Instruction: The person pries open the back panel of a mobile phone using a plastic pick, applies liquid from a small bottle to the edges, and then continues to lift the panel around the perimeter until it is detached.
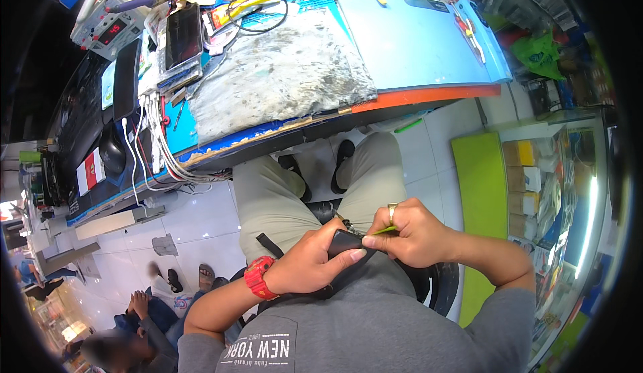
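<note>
Over my lap, my left hand [305,260] is closed around a dark, phone-sized device [343,242], with the thumb along its near edge. My right hand [412,234], wearing a ring, pinches a thin yellow-green flat piece [384,230] against the device's right side. Small shiny details show at the device's far edge, too small to make out. My fingers hide much of the device and part of the flat piece. A red watch [258,278] is on my left wrist.
Ahead stands a workbench with a stained grey mat [281,71] and a light-blue mat [408,45]. At left lie phones [183,36], white cables [155,128] and a black mouse [112,146]. A glass display case [562,192] stands right; a person [144,333] sits lower left.
</note>
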